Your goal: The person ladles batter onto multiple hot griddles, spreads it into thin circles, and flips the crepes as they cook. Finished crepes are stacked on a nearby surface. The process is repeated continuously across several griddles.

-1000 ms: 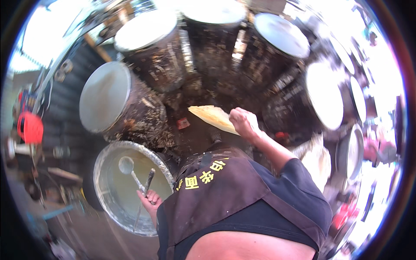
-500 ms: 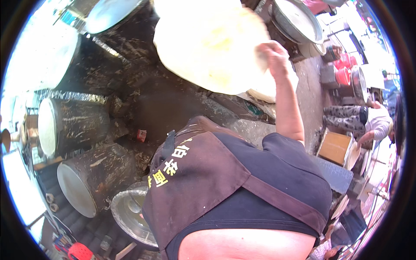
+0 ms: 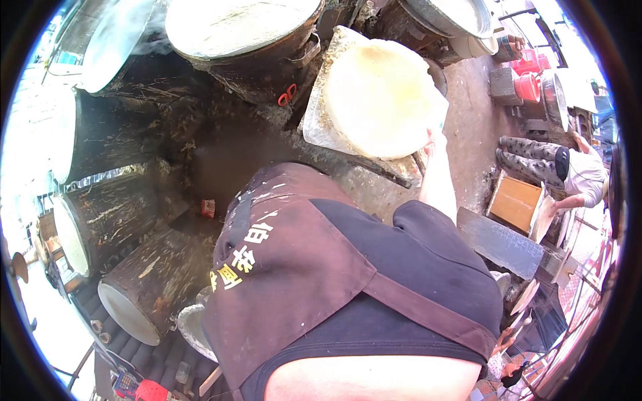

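A large, pale, round flatbread (image 3: 374, 93) lies over a low stack of similar thin rounds on a floury square board (image 3: 324, 134). My right hand (image 3: 436, 142) is at the flatbread's near right edge, its fingers closed at the rim and partly washed out by glare. Just left of the stack stands a dark drum stove with a wide round griddle (image 3: 244, 23) on top, coated pale. My left hand is out of view, hidden by my brown apron (image 3: 301, 267) and body.
More drum stoves (image 3: 154, 287) with round pale tops curve down the left side. A bowl (image 3: 194, 327) sits by my left side. A large metal basin (image 3: 455, 17) stands beyond the board. At right are red buckets (image 3: 528, 83), a metal sheet (image 3: 501, 244) and another person (image 3: 582, 167).
The flatbread, held up and blurred over the griddle and board before, now lies on the stack. My right hand has come down nearer to me, and the griddle has come into sight.
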The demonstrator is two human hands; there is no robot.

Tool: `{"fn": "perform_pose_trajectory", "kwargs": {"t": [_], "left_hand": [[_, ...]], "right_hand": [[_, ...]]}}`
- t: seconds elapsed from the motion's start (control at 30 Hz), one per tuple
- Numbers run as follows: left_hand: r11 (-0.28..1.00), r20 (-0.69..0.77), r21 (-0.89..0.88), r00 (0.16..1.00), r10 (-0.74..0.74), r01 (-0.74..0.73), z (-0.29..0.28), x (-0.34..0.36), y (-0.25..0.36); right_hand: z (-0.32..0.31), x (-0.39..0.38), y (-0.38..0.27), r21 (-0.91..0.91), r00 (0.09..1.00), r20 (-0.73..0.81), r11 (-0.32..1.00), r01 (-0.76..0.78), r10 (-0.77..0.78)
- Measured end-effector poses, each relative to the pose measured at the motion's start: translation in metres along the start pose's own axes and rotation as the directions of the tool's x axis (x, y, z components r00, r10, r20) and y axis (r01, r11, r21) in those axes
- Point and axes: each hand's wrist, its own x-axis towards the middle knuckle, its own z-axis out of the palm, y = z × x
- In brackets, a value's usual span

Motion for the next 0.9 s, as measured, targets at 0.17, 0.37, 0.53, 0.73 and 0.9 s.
{"fn": "perform_pose_trajectory", "kwargs": {"t": [0.17,0.37,0.53,0.73,0.9], "left_hand": [[1.0,-0.004,0.029,1.0,-0.006,0.006,0.008,-0.008,-0.006],[0.998,0.013,0.058,1.0,-0.018,0.017,0.006,-0.007,0.001],[0.997,0.023,0.062,0.999,-0.04,0.038,-0.007,-0.01,0.004],[0.999,0.017,-0.034,0.999,-0.04,0.04,-0.048,-0.033,0.003],[0.99,0.001,-0.142,1.0,0.001,-0.001,-0.096,-0.067,-0.007]], "right_hand": [[0.003,0.026,-0.033,-0.263,0.988,0.154,0.963,0.052,-0.012],[0.018,0.035,-0.06,-0.376,0.961,0.145,0.886,0.272,-0.234],[0.008,0.034,-0.056,-0.803,0.929,0.125,0.514,0.301,-0.347],[0.09,-0.079,-0.068,-0.839,0.328,0.525,-0.413,0.354,-0.785],[0.239,-0.336,0.054,-0.153,0.187,0.975,0.247,0.957,-0.117]]}}
